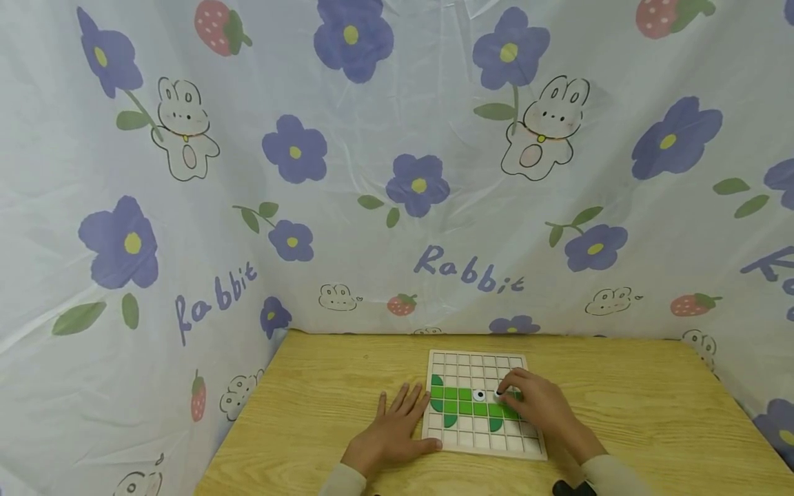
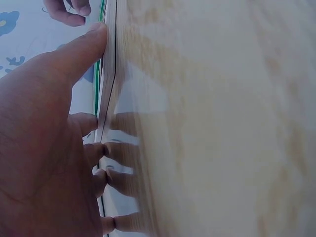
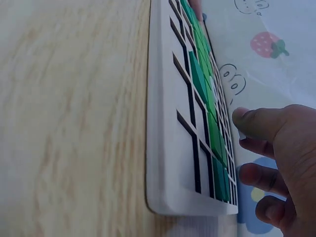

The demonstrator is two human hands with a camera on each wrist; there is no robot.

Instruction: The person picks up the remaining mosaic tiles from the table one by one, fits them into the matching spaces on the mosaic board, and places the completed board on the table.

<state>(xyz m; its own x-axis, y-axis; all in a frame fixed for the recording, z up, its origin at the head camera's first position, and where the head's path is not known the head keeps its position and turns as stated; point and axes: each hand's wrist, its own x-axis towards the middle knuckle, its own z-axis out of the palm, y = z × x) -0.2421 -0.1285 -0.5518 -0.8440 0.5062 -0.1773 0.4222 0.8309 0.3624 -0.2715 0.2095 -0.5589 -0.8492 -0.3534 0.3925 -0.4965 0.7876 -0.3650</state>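
Observation:
A wooden grid board [image 1: 484, 446] lies on the table, with light and dark green pieces [image 1: 466, 408] set in its squares. One white tile [image 1: 479, 395] with a black eye dot sits above the middle of the green row. My right hand [image 1: 542, 406] is over the board's right part and pinches a small white eye tile [image 1: 498, 395] between thumb and finger. That tile is mostly hidden by the fingers in the right wrist view. My left hand [image 1: 391, 434] rests on the table with fingers spread, its thumb touching the board's near left corner.
The wood-grain table [image 1: 322, 386] reaches back to a hanging cloth [image 1: 366, 241] printed with flowers, rabbits and strawberries. A black object [image 1: 573, 488], partly cut off, shows at the bottom edge by the right sleeve [image 1: 611, 474].

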